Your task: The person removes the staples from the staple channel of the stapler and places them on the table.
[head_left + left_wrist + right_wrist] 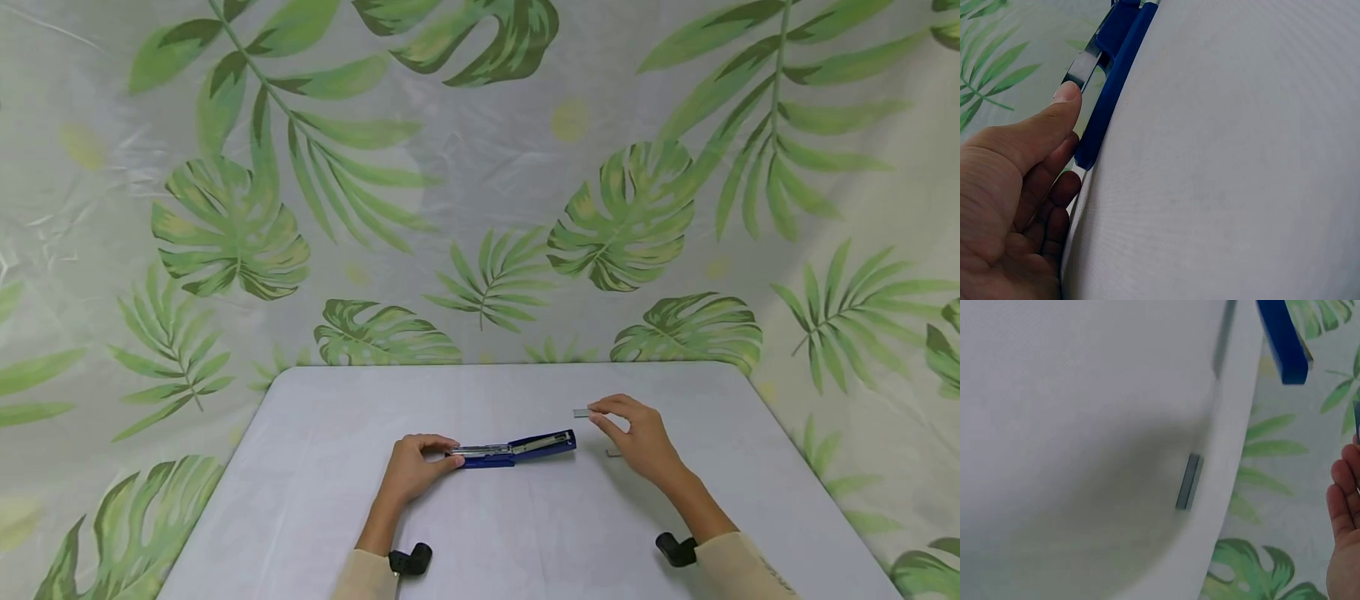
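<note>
A blue stapler (486,460) lies opened out over the white table, its metal rail and inner parts facing up. My left hand (412,471) grips its left end between thumb and fingers; in the left wrist view the thumb (1067,94) is at the metal part beside the blue body (1116,81). Off the stapler's right end, my right hand (637,433) pinches a short grey strip of staples (581,413) by one end, held above the table. A second staple strip (1189,482) rests on the table beneath that hand, partly covered by it in the head view.
The white tabletop (525,533) ends at a far edge in front of a leaf-patterned backdrop (480,208). A black wrist camera (411,559) is worn on the left wrist, and another black camera (677,550) on the right.
</note>
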`<state>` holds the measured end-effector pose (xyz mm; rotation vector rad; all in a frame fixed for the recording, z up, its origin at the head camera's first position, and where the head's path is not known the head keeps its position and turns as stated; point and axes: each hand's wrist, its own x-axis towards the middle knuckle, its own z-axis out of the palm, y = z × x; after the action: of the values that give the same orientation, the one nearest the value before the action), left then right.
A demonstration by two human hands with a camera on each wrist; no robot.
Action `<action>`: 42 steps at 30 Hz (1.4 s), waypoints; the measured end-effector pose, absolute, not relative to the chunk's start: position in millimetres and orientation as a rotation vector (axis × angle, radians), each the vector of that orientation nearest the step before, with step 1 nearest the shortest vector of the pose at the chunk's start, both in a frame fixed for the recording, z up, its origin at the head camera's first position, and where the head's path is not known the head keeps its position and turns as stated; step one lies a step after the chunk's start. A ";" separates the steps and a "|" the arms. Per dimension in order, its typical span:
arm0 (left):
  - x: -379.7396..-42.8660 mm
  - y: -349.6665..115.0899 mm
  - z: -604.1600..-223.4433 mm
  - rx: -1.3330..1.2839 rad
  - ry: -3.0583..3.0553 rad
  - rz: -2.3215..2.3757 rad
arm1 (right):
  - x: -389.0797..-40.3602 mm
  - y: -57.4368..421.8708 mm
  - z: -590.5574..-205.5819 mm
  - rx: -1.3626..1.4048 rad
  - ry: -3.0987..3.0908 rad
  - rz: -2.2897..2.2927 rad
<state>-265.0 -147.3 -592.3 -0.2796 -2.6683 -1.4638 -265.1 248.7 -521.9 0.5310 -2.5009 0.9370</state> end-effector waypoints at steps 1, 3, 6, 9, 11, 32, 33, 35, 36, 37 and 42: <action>-264.9 -147.3 -591.8 -0.277 -2.670 -1.461 | -264.8 252.1 -522.2 0.525 -2.502 0.926; -264.4 -147.1 -591.0 -0.277 -2.670 -1.457 | -264.2 259.3 -523.4 0.513 -2.502 0.917; -263.7 -146.8 -589.9 -0.285 -2.668 -1.460 | -263.0 270.7 -526.3 0.499 -2.497 0.900; -263.4 -146.7 -589.3 -0.293 -2.667 -1.464 | -261.2 281.7 -530.0 0.488 -2.486 0.878; -263.5 -147.1 -589.2 -0.296 -2.667 -1.469 | -260.1 288.5 -532.6 0.479 -2.479 0.869; -263.3 -145.6 -590.3 -0.297 -2.661 -1.487 | -260.5 335.1 -548.6 0.418 -2.477 0.800; -263.3 -145.7 -590.4 -0.296 -2.663 -1.488 | -260.5 336.5 -549.7 0.415 -2.482 0.795; -263.3 -145.8 -590.6 -0.294 -2.665 -1.489 | -260.1 339.2 -552.0 0.414 -2.489 0.788; -263.5 -145.9 -590.6 -0.295 -2.666 -1.487 | -259.9 340.6 -553.0 0.413 -2.494 0.786; -263.6 -145.9 -590.6 -0.296 -2.666 -1.485 | -259.5 341.8 -554.2 0.412 -2.499 0.780; -264.2 -145.9 -589.8 -0.300 -2.667 -1.477 | -255.5 346.4 -557.3 0.385 -2.549 0.776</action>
<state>-264.2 -145.9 -589.8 -0.3001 -2.6669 -1.4771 -255.5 346.4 -557.3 0.3853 -2.5492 0.7755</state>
